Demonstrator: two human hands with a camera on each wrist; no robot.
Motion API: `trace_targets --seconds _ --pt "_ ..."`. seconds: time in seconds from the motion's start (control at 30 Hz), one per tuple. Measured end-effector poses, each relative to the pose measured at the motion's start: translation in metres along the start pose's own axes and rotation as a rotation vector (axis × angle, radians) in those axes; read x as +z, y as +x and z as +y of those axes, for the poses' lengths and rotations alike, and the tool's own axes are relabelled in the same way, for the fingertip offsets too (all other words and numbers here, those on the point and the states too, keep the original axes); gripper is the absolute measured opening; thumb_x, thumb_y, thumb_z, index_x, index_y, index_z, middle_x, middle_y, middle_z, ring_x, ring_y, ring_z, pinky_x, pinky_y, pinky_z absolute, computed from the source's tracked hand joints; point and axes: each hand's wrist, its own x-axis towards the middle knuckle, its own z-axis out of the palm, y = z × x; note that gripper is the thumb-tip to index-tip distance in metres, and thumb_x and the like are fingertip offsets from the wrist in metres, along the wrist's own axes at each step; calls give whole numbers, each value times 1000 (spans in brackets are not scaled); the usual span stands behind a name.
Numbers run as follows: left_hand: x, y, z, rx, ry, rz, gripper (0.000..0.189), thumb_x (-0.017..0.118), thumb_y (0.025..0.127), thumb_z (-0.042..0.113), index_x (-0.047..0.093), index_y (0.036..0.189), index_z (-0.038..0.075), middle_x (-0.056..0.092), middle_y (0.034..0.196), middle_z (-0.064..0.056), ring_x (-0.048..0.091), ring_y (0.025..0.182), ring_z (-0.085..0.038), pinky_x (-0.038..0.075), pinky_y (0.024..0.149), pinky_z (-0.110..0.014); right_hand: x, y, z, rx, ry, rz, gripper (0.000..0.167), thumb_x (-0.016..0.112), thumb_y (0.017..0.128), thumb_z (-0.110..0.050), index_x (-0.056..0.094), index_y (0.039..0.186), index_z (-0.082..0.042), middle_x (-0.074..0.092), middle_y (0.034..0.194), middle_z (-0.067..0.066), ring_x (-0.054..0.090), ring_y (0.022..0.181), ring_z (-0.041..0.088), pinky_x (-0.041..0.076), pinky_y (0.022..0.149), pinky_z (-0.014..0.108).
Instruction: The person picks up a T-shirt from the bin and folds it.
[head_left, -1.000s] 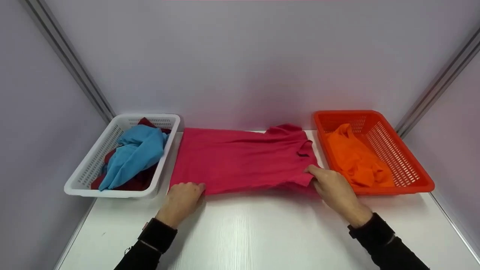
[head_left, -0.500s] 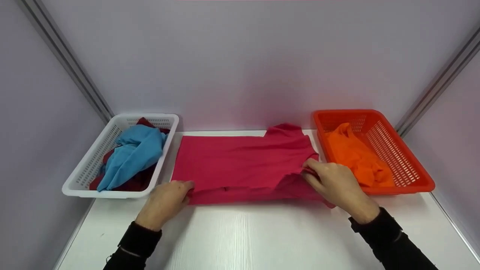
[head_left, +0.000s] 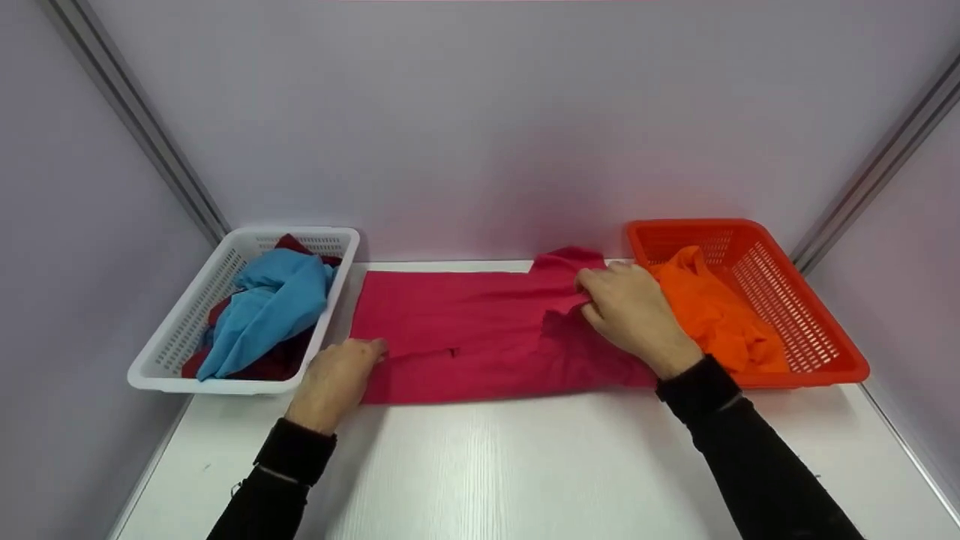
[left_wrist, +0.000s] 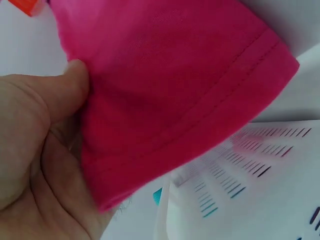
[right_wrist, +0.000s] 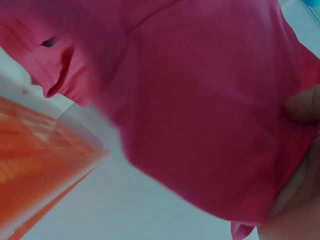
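A pinkish-red T-shirt lies across the table against the back wall, a sleeve sticking out at its far right. Its near side is turned over in a strip. My left hand pinches the shirt near its left end; in the left wrist view the thumb presses on cloth beside the stitched hem. At the shirt's right end, my right hand grips the cloth. The right wrist view has its thumb on the fabric. Curled fingers are partly hidden beneath the cloth.
A white basket at left holds blue cloth and dark red cloth. At right, close to my right hand, stands a red-orange basket with orange cloth. White tabletop extends in front of the shirt.
My right hand has moved away from me and slightly left, carrying cloth over the shirt. My left hand has shifted left. The near strip now lies turned over on the shirt.
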Motion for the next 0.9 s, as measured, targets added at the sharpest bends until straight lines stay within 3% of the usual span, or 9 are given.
trace_targets --seconds 0.4,0.57,0.73,0.8,0.9 --pt "12 21 1 0 120 28 13 64 77 4 59 86 13 59 69 -9 60 61 -26 49 48 -43 50 32 -7 32 -26 -183 17 60 76 -27 53 89 -18 55 75 -2 44 75 22 35 71 39" --pt "19 27 3 -6 201 17 13 64 76 5 59 86 10 59 68 -11 60 62 -30 48 48 -45 74 39 -9 19 -38 -183 17 62 76 -19 57 92 -16 61 83 1 49 82 25 37 72 41" --pt "25 31 6 -14 249 -50 30 78 64 12 60 88 8 58 66 -12 59 63 -29 49 55 -46 94 38 -10 23 -14 -177 22 55 83 -5 59 101 -17 59 101 3 48 96 26 37 81 43" --pt "27 30 7 -12 275 -69 34 78 64 14 61 93 8 59 71 -12 59 68 -30 48 58 -47 99 36 -11 28 -8 -147 24 53 85 -5 58 105 -17 55 110 4 45 105 25 34 87 44" --pt "28 26 9 -4 323 -81 35 69 74 19 60 107 9 60 88 -12 57 83 -31 46 68 -49 102 29 -19 52 -5 -92 24 54 86 -14 57 109 -16 50 120 6 40 114 26 31 93 47"
